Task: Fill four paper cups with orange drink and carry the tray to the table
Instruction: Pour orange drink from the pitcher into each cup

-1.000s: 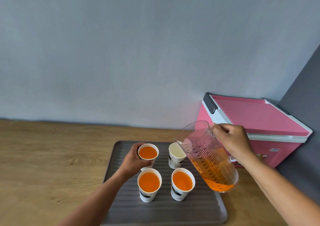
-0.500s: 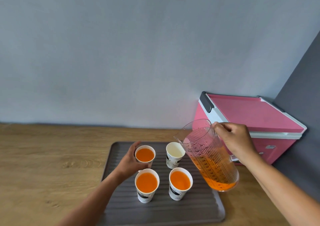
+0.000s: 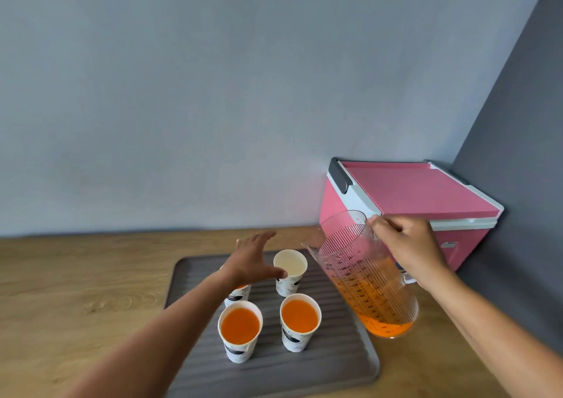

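Observation:
A grey ribbed tray (image 3: 195, 279) on the wooden counter carries four paper cups. Two front cups (image 3: 240, 330) (image 3: 300, 321) are full of orange drink. The back left cup (image 3: 239, 295) is mostly hidden under my left hand (image 3: 253, 260), which hovers open with its thumb at the rim of the empty back right cup (image 3: 290, 271). My right hand (image 3: 408, 248) grips the handle of a clear ribbed pitcher (image 3: 365, 279), held tilted above the tray's right side, its spout toward the empty cup. Orange drink fills its lower part.
A pink cooler box (image 3: 411, 199) with a white rim and dark handle stands at the back right against the wall, just behind the pitcher. A dark grey wall (image 3: 518, 154) closes the right side. The wooden counter (image 3: 76, 291) stretches left of the tray.
My left hand has let go of the back left cup and moved right toward the empty cup, fingers spread. The pitcher stays tilted in my right hand.

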{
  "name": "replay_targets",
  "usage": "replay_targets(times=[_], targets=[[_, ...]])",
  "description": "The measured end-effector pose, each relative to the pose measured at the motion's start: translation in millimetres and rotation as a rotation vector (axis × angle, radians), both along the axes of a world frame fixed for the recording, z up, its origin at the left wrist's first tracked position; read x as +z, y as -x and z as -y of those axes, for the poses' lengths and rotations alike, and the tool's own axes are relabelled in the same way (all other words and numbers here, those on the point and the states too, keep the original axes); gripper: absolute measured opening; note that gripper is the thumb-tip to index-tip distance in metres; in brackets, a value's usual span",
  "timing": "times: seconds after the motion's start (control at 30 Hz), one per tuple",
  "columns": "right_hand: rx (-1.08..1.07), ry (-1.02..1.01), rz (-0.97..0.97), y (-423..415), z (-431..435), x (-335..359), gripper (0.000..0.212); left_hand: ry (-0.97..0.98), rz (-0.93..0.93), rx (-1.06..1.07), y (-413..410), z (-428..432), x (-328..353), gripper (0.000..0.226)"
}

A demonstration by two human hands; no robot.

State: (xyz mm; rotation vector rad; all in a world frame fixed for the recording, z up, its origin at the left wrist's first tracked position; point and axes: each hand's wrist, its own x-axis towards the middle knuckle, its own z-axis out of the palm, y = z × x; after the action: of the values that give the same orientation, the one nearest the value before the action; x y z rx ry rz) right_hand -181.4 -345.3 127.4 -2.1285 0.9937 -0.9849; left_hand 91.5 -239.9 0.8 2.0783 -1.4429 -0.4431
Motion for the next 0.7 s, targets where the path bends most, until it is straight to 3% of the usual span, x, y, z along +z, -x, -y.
replay_targets(times=[0.17,0.37,0.57,0.7], targets=[[-0.058,-0.016,-0.023,13.0,1.1,-4.4,0.04,-0.138,0.222,-0.025,14.1,26.8,-19.1,0.106],[-0.078,-0.047,-0.033,21.1,3.8,-10.4,0.04,-0.144,0.298,-0.002,20.6,31.8,-24.5,0.09],[-0.083,-0.045,-0.046,21.2,6.6,-12.7,0.042,-0.109,0.281,0.013,24.3,29.2,-19.7,0.084],[-0.088,-0.041,-0.052,18.3,7.8,-4.2,0.044,-0.001,0.13,0.029,29.6,25.7,-6.6,0.081]])
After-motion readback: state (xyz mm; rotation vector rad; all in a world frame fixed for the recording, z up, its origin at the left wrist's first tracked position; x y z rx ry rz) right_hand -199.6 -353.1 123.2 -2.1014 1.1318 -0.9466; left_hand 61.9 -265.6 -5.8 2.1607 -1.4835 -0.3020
